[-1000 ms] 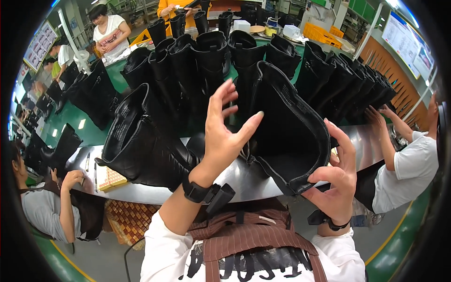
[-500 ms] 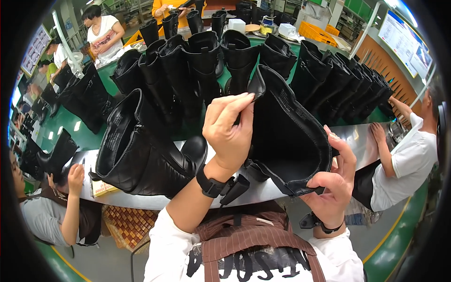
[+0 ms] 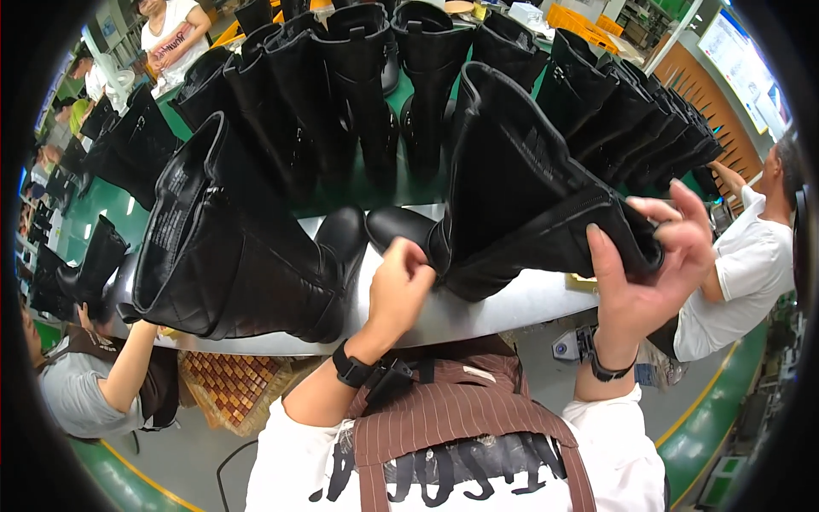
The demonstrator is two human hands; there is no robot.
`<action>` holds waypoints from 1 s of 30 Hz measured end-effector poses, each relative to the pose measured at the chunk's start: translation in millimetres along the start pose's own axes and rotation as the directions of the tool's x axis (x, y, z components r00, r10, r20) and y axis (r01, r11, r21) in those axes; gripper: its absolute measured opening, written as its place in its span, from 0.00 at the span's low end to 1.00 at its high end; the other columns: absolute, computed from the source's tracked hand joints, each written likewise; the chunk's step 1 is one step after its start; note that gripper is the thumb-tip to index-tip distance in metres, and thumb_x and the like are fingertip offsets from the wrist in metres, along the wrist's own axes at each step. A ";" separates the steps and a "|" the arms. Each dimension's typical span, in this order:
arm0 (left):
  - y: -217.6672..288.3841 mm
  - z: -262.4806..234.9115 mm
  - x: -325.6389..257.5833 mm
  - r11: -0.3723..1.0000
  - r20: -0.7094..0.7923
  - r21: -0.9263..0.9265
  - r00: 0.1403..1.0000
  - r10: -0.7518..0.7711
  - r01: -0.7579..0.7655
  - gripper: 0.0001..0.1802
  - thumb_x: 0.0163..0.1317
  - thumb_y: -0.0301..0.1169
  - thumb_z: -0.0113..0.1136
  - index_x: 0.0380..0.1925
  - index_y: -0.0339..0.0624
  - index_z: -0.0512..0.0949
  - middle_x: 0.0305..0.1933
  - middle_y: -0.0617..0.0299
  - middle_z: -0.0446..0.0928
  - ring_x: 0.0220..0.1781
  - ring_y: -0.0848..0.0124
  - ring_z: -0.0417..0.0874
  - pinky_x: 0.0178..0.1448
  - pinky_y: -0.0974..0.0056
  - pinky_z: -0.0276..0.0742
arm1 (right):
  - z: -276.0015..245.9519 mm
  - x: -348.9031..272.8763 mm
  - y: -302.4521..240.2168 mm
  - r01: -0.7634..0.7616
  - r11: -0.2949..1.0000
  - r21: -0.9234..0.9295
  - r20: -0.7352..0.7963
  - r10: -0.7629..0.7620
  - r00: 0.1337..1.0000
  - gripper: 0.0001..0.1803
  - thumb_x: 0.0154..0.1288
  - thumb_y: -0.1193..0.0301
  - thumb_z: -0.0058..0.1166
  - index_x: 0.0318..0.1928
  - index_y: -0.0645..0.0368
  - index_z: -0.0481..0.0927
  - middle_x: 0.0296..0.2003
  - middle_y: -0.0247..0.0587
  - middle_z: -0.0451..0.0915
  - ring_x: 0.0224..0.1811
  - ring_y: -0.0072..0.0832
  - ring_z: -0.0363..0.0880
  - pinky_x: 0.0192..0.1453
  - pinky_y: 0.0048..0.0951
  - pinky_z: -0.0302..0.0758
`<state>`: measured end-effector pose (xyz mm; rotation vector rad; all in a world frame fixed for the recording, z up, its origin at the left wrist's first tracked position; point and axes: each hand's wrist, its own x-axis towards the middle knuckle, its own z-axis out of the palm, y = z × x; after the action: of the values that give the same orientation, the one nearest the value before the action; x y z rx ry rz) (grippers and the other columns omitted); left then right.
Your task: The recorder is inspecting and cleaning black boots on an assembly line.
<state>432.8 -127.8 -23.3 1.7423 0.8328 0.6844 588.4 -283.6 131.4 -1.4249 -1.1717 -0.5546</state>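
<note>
A tall black boot (image 3: 512,205) stands on the bench edge in front of me, its shaft gaping wide and its dark lining showing. My right hand (image 3: 653,256) grips the shaft's top edge at the right, thumb on the near side and fingers behind it. A zip runs along that flap. Low by the boot's ankle is my left hand (image 3: 399,292), fingers curled together; what they pinch, if anything, is hidden. To the left, a second black boot (image 3: 247,256) with a quilted shaft stands untouched, toe pointing away.
Several black boots (image 3: 363,94) crowd the green table (image 3: 375,188) beyond the metal bench edge (image 3: 546,303). Co-workers stand on both sides, one at the right (image 3: 751,264) and one at the lower left (image 3: 85,384). A beaded seat mat (image 3: 230,384) lies below the bench.
My left hand has let go of the shaft's top and dropped to the ankle. My right hand has moved right, spreading the flap outward. The view has tilted down.
</note>
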 end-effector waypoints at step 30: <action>-13.4 14.6 2.5 0.719 0.737 -0.245 0.606 -0.298 0.651 0.18 0.71 0.37 0.51 0.27 0.36 0.80 0.15 0.62 0.76 0.14 0.80 0.70 0.19 0.76 0.59 | 37.5 -132.2 78.4 -0.608 0.794 0.005 0.634 0.468 0.616 0.18 0.50 0.74 0.69 0.43 0.65 0.82 0.41 0.44 0.84 0.43 0.29 0.83 0.49 0.30 0.77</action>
<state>442.8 -131.0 -40.3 1.0520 0.5220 -0.1323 595.1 -281.4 -26.7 -1.7119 -1.1419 0.5096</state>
